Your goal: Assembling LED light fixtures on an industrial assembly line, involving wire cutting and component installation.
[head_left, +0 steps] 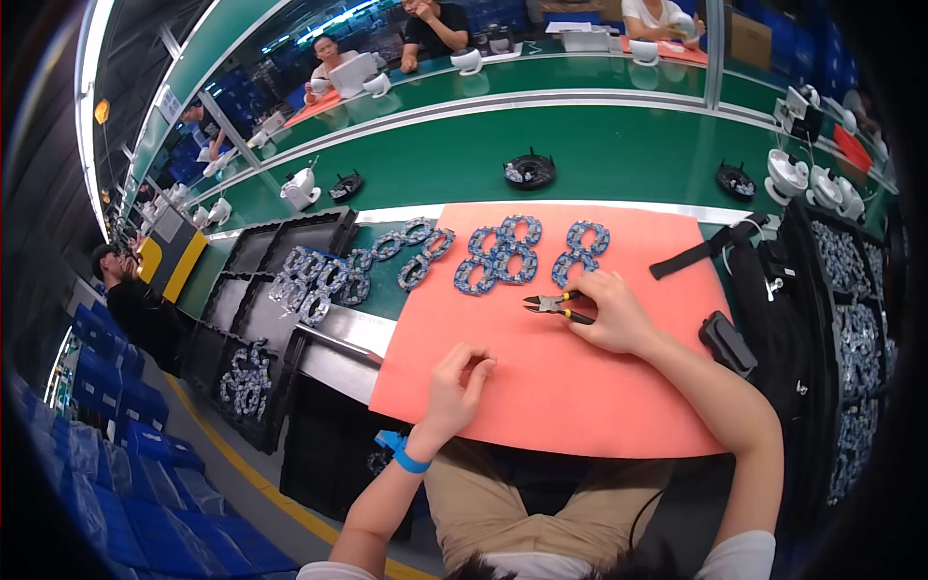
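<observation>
My right hand (pixel 613 314) is closed round the handles of a pair of diagonal cutters (pixel 549 304) with yellow-and-black grips, its jaws pointing left over the pink mat (pixel 541 387). Just beyond the cutters lies a figure-eight circuit board panel (pixel 583 249). Farther left on the mat are a cluster of similar panels (pixel 501 253) and another panel (pixel 425 259) at the mat's edge. My left hand (pixel 458 389) hovers near the mat's front left part, loosely curled, with a gap between thumb and fingers and nothing visible in it. A blue strap (pixel 411 454) circles that wrist.
More panels (pixel 324 280) lie beside a black divided tray (pixel 261 280) at left. At right are a black strap (pixel 696 253), a small black case (pixel 727 345) and trays of boards (pixel 851 338). Black round housings (pixel 529 170) stand on the green conveyor (pixel 435 159); several people work beyond.
</observation>
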The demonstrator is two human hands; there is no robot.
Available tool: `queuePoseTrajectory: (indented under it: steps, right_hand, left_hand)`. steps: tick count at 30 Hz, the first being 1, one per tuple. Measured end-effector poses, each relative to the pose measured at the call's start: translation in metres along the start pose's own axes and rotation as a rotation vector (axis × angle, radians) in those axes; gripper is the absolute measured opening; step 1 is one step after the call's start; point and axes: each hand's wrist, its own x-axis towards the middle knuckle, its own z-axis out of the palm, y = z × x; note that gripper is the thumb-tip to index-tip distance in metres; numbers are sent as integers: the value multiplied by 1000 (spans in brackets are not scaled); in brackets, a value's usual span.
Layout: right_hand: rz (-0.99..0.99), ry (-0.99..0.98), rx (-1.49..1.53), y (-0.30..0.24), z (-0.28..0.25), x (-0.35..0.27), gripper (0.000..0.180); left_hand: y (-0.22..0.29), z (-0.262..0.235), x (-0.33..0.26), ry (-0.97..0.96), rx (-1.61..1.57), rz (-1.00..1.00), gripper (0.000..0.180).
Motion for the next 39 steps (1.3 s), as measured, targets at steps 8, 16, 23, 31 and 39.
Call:
queuePoseTrajectory:
  steps: [8,16,23,31,39]
  right_hand:
    - [-32,37,26,18,2,-5,31]
    - [18,-32,92,9,10,2,32]
    - [17,-39,62,9,2,-3,31]
    - [18,-65,66,7,-3,-3,31]
    - [-16,-48,85,5,1,-1,29]
  left_hand:
    - [15,3,-43,-813,-740,-195,10]
    - [-48,70,-110,-1374,-652,-619,13]
    - [-101,116,-90,-1111,-474,-369,17]
    - [-64,145,-60,-846,-556,-391,16]
    - [-62,157,-68,-601,-637,-424,16]
